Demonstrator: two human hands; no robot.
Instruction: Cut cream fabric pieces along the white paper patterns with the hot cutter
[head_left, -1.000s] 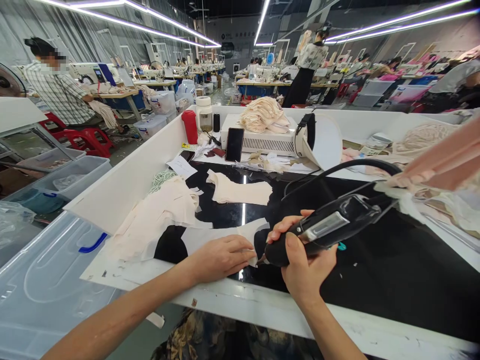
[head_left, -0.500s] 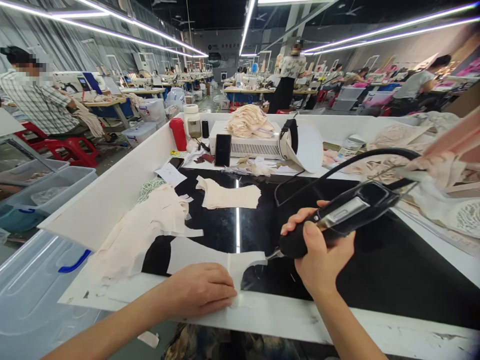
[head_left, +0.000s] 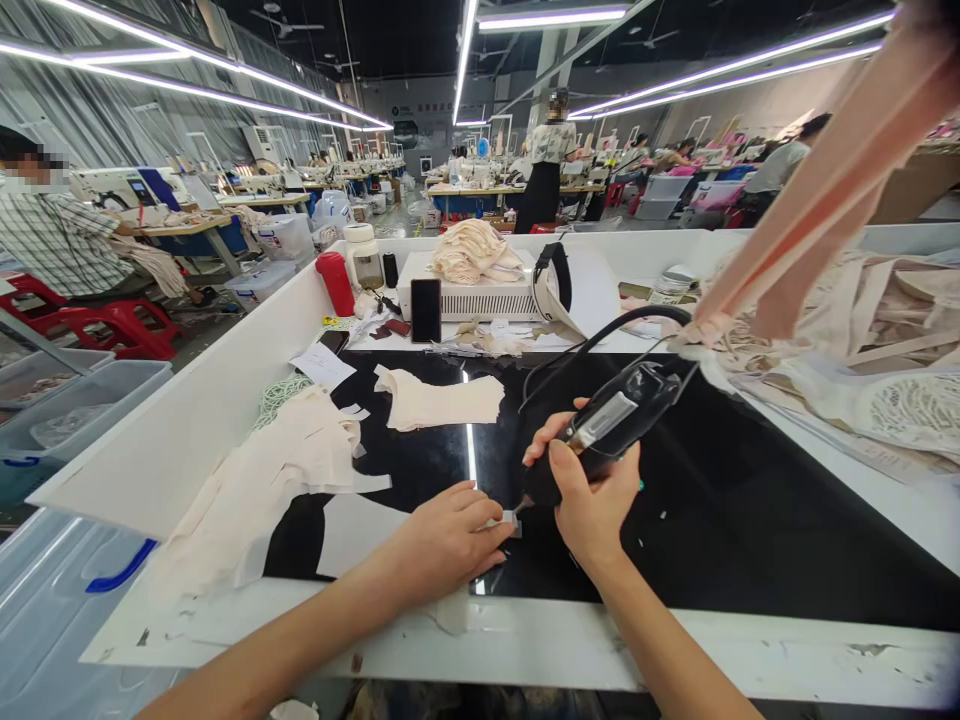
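Note:
My right hand (head_left: pixel 591 500) is wrapped round a black corded hand tool (head_left: pixel 609 422) and holds its tip down at a small pale piece of fabric (head_left: pixel 504 522) on the glossy black worktop (head_left: pixel 750 520). My left hand (head_left: pixel 442 545) lies with its fingers pressed down on that same piece, fingertips almost touching the tool's tip. A wider white fabric sheet (head_left: pixel 352 525) stretches to the left under my left forearm. The tool's black cable (head_left: pixel 600 335) loops back across the worktop.
Cream fabric cut-offs (head_left: pixel 270 475) and a folded piece (head_left: pixel 439 400) lie left and behind. A white machine (head_left: pixel 480 295) bears a fabric stack, with a phone (head_left: pixel 426 310), red bottle (head_left: pixel 334 283) and jar nearby. Garments pile at right (head_left: pixel 862 340). Clear bins (head_left: pixel 67 395) stand left; people work beyond.
My right hand has brought the tool down and left until its tip meets the fabric. My left hand slid right and up the sheet to pin a small piece beside the tip.

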